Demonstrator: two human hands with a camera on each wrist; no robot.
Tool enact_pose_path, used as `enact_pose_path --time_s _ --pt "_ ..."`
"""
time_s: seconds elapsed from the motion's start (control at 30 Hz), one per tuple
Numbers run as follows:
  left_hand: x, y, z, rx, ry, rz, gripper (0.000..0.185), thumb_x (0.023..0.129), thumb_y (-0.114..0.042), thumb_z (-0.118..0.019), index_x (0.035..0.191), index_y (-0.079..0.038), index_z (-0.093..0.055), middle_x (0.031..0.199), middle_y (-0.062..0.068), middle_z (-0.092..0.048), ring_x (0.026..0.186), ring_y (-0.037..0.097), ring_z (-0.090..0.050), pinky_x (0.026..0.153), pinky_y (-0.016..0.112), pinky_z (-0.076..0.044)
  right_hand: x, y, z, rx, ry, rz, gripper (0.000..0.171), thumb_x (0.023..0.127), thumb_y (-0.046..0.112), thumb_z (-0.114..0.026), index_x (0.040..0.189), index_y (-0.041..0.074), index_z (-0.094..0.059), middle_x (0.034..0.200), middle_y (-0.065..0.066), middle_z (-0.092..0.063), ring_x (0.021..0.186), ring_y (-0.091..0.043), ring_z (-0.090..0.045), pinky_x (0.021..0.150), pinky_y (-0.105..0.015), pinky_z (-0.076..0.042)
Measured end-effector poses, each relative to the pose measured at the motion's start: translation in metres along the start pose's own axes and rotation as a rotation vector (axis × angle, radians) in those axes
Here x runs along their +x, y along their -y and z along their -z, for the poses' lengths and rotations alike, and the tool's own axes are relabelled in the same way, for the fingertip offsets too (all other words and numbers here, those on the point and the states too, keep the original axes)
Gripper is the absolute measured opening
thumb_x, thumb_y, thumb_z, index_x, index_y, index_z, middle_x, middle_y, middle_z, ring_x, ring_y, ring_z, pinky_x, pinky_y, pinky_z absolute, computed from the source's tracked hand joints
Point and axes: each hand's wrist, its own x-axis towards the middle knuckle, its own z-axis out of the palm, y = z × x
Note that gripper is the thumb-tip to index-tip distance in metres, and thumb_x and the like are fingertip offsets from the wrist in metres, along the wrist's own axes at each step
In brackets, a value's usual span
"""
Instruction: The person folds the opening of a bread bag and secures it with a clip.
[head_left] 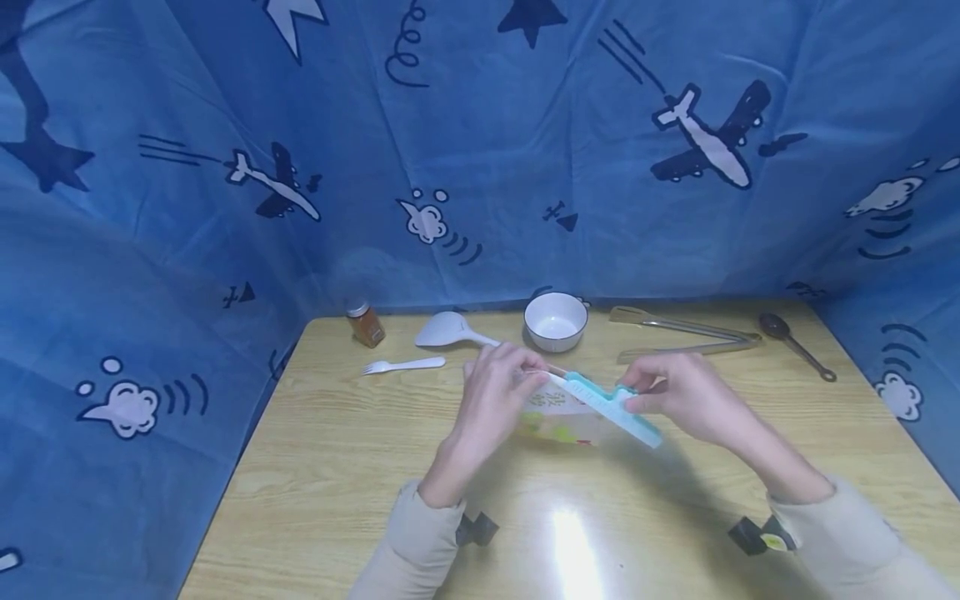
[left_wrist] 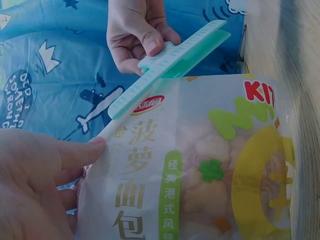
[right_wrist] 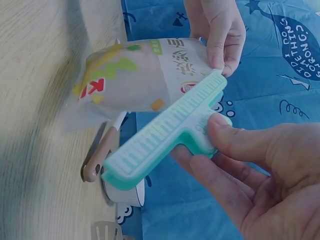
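Our left hand (head_left: 491, 392) pinches the top edge of the bag (head_left: 558, 417), held just above the tabletop (head_left: 337, 467). Our right hand (head_left: 686, 396) squeezes the clip (head_left: 611, 404) across that edge. If the left pinch slackens, the bag may well slip from the clip.

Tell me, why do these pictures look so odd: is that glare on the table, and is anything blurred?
Head view: a lamp's white glare sits on the table near the sleeves, and the backdrop bends as through a wide lens. Right wrist view: the table at left is smeared, the clip sharp. Left wrist view: the bag is crisp, the table at right soft.
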Motion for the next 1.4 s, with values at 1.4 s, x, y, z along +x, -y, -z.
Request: enact_pose_path --time_s 1.4 --pt "0.0 0.004 -0.003 -0.21 0.053 -0.07 0.027 0.091 -0.005 -0.079 0.109 -0.011 -0.059 0.112 0.01 -0.078 0.103 0.024 -0.075 0.091 0.035 -0.06 0.005 0.018 -0.005 -0.044 -0.03 0.078 0.022 0.091 0.01 -0.081 0.112 0.009 -0.076 0.106 -0.014 -0.08 0.096 -0.033 -0.079 0.076 -0.041 -0.066"
